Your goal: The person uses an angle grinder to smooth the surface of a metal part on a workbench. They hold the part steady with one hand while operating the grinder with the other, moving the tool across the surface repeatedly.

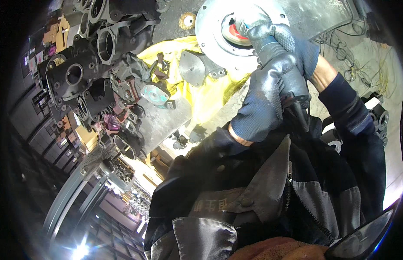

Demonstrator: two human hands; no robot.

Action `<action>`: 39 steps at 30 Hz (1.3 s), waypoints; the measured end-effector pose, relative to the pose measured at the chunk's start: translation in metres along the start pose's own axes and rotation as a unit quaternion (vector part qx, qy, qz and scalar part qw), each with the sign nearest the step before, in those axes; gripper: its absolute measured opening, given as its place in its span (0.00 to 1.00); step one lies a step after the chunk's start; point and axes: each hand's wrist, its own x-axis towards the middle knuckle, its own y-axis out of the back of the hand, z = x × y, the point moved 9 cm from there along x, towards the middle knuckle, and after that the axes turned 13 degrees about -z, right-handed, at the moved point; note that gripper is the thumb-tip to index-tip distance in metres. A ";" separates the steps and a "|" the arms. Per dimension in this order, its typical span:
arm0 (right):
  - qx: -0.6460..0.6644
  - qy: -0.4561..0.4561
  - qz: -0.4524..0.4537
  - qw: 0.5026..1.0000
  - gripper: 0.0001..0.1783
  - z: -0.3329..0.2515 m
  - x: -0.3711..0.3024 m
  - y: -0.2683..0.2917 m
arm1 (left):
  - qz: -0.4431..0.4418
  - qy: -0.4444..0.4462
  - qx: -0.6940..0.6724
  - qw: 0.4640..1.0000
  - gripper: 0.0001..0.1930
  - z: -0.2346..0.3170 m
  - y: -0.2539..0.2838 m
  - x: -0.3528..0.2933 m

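Observation:
Both my hands wear dark grey-blue gloves and are closed around an angle grinder (294, 82) with a dark body and a cable at its near end. My left hand (262, 97) grips the body at mid-length. Farther forward, my right hand (294, 41) wraps round it close to the bright metal head. That head is over the central opening of a large round metal flange (212, 32) with bolt holes round its rim. Something red (235, 32) shows in the opening beside the head; glare hides whether the tool touches the metal.
A yellow cloth or bag (208, 102) lies left of the flange, with a round-faced metal part (193, 68) on it. Several dark castings (74, 73) crowd the left. A small brownish ring (186, 21) sits beyond. Loose cables (353, 71) tangle at right.

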 end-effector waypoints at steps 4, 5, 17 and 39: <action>0.039 0.000 0.053 0.998 0.22 0.011 0.004 -0.005 | -0.065 -0.012 0.045 0.997 0.26 0.010 0.007 -0.012; 0.063 -0.002 0.074 0.995 0.23 0.015 0.004 -0.006 | -0.095 -0.013 0.053 0.994 0.24 0.011 0.006 -0.015; 0.183 0.101 0.101 0.973 0.17 0.038 0.008 -0.024 | -0.112 0.137 0.015 0.984 0.25 0.014 0.029 -0.026; 0.182 0.283 0.170 0.926 0.21 0.067 0.005 -0.075 | -0.298 0.125 0.559 0.764 0.20 0.076 0.055 -0.053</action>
